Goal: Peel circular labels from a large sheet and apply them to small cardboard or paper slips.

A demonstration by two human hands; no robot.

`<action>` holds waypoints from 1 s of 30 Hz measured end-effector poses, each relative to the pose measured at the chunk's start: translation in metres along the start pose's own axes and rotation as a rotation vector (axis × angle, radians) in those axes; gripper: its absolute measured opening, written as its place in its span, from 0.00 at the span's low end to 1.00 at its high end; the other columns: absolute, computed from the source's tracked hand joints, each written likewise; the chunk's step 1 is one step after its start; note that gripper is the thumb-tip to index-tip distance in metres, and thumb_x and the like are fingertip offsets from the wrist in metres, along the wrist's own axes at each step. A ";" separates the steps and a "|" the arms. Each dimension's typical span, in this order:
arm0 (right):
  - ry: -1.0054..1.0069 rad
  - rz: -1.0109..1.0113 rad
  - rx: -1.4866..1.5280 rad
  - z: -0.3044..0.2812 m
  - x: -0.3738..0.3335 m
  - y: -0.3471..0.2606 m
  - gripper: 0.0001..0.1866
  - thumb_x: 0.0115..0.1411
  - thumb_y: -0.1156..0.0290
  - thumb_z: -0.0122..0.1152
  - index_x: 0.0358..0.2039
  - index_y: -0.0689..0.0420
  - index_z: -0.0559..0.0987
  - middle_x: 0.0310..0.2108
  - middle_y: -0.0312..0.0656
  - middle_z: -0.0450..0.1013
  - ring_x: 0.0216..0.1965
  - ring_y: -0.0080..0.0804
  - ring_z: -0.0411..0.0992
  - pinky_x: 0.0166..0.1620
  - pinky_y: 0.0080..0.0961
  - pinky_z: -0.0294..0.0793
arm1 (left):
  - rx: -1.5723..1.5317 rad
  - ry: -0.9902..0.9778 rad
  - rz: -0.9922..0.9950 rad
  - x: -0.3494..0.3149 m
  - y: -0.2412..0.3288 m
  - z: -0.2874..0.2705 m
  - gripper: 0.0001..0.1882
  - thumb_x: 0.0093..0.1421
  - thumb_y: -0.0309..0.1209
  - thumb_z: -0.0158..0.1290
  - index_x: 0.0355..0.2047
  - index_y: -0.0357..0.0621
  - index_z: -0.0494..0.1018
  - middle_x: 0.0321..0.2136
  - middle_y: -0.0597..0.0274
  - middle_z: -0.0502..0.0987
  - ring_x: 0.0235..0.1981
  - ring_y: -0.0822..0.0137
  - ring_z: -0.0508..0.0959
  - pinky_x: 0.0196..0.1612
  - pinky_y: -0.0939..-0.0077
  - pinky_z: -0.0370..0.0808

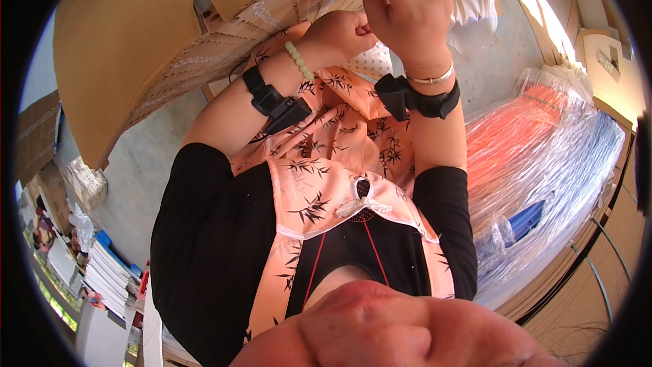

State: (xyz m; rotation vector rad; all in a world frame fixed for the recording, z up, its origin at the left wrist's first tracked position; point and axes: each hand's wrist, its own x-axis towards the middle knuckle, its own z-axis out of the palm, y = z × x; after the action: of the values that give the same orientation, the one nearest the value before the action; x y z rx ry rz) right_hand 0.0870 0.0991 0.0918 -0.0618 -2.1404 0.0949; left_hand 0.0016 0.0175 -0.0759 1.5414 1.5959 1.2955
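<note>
My left hand (348,34), with a pale bead bracelet at its wrist, is in front of my waist under the cardboard. Its fingers are curled closed, and whatever they hold is hidden. Higher and to the right, my right hand (406,10) has bent fingers against the edge of the cardboard; its fingertips are partly out of view, so what they pinch does not show. A large brown cardboard piece (122,47) spans the upper left. Along its near side runs a face with rows of dark marks (299,7). White dotted material (372,61) shows just below my hands.
To the right lies a bundle of red and blue sheets in clear wrap (543,156). Strapped flat cardboard (577,285) is stacked beyond it. White stacked pieces (109,272) stand at the lower left, and grey floor (139,177) lies between.
</note>
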 end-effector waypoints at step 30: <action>-0.643 0.776 0.446 -0.064 -0.066 0.017 0.11 0.54 0.72 0.67 0.36 0.62 0.78 0.30 0.41 0.77 0.30 0.31 0.76 0.35 0.26 0.73 | -0.243 -0.005 -0.175 -0.007 0.065 -0.029 0.05 0.61 0.28 0.58 0.35 0.40 0.77 0.26 0.70 0.77 0.27 0.80 0.73 0.32 0.83 0.72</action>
State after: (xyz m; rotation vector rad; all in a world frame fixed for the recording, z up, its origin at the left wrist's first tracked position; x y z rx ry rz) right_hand 0.1767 0.1130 0.0690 -0.6727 -2.5427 1.1712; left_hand 0.0036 -0.0046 -0.0084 1.2289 1.4734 1.3313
